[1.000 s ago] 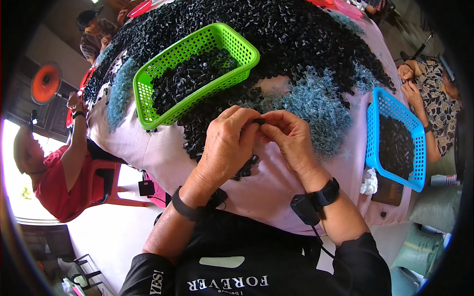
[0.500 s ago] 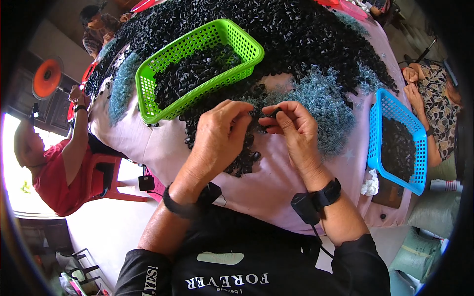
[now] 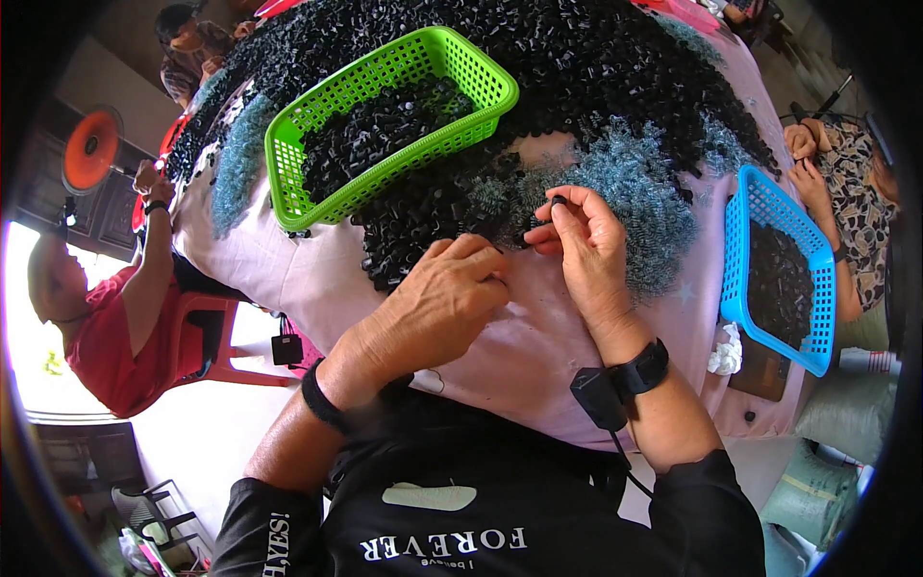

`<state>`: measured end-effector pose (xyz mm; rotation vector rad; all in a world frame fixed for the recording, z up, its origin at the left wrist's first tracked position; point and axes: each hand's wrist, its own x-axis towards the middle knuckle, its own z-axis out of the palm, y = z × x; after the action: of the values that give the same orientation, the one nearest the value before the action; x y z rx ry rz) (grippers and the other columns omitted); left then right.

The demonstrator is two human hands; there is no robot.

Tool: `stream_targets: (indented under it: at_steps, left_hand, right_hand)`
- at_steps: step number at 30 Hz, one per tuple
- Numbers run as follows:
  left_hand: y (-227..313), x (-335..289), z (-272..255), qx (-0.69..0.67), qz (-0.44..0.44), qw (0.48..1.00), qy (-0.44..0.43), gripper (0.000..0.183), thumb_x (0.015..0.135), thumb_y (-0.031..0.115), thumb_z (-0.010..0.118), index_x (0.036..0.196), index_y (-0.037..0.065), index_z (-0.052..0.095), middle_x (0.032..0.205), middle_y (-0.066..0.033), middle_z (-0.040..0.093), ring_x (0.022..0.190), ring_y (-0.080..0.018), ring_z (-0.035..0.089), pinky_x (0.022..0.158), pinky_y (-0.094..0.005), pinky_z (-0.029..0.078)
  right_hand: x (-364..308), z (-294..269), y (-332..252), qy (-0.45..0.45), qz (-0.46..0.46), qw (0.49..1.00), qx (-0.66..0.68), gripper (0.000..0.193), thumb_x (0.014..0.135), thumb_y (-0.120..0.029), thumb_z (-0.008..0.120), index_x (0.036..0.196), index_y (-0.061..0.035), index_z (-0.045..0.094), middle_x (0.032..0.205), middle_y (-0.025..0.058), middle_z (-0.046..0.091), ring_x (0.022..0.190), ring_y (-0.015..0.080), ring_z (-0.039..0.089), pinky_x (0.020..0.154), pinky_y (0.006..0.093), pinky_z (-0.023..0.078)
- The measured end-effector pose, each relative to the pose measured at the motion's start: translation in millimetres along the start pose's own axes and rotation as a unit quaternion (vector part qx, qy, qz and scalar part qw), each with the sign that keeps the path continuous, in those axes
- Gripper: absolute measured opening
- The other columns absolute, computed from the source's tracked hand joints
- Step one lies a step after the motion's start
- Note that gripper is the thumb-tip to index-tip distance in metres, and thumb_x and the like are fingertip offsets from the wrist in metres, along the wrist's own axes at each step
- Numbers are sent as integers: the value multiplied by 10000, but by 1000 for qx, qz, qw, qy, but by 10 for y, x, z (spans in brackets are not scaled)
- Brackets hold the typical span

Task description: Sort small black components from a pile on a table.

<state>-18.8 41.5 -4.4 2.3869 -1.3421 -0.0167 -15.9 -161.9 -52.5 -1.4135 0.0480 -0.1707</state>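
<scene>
My left hand (image 3: pixel 437 303) is palm down over the pink cloth, just on my side of the loose black pieces. Its fingers are curled, and a bit of something dark shows at the fingertips. To its right, my right hand (image 3: pixel 588 240) pinches a small black plastic piece (image 3: pixel 558 200) between thumb and forefinger, with the other fingers half bent. A heap of small black plastic pieces (image 3: pixel 399 245) lies beyond my left hand. Beside my right hand spreads a pile of fine blue-grey coils, like small wire springs (image 3: pixel 639 207).
A green basket (image 3: pixel 394 183) partly filled with black pieces stands beyond my left hand; a blue basket (image 3: pixel 820 322) of them is at the right. Crumpled white tissue (image 3: pixel 726 351) lies near it. A large black heap (image 3: pixel 596 58) covers the far table. People sit around the edges.
My left hand has drawn back toward me and turned palm down, away from my right hand. My right hand has shifted slightly, still pinching the black piece.
</scene>
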Motion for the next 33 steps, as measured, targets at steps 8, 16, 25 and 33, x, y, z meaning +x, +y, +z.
stream_targets:
  at_steps: [8, 16, 25, 33]
  left_hand:
    - [-239, 80, -216, 49, -59, 994, 80, 191, 731, 5, 703, 921, 26, 707, 1019, -105, 632, 1031, -314, 602, 915, -421, 489]
    - [-149, 456, 136, 37, -92, 989, 111, 187, 748, 26, 704, 934, 18, 687, 910, -127, 619, 934, -345, 598, 818, -441, 505]
    - [-128, 527, 221, 119, -139, 976, 118, 157, 723, 76, 698, 869, 33, 663, 915, -128, 610, 941, -343, 589, 829, -443, 492]
    - [-275, 401, 36, 125, -181, 964, 148, 108, 735, 44, 669, 829, 46, 616, 901, -147, 589, 914, -366, 592, 809, -463, 489]
  right_hand:
    - [-6, -2, 86, 44, -133, 961, -238, 105, 1006, -29, 552, 1075, 14, 619, 843, 137, 693, 703, 200, 725, 631, 309, 560]
    - [-32, 58, 72, 12, -82, 982, -168, 104, 1002, -22, 553, 1074, 23, 614, 851, 164, 703, 742, 229, 749, 643, 324, 571]
    - [-18, 17, 16, 34, -118, 970, -209, 95, 1001, -17, 549, 1078, 8, 598, 851, 154, 699, 726, 239, 738, 622, 334, 566]
    - [-13, -2, 70, 61, -139, 955, -255, 90, 1012, -9, 522, 1094, -8, 557, 877, 159, 701, 740, 256, 739, 644, 348, 575]
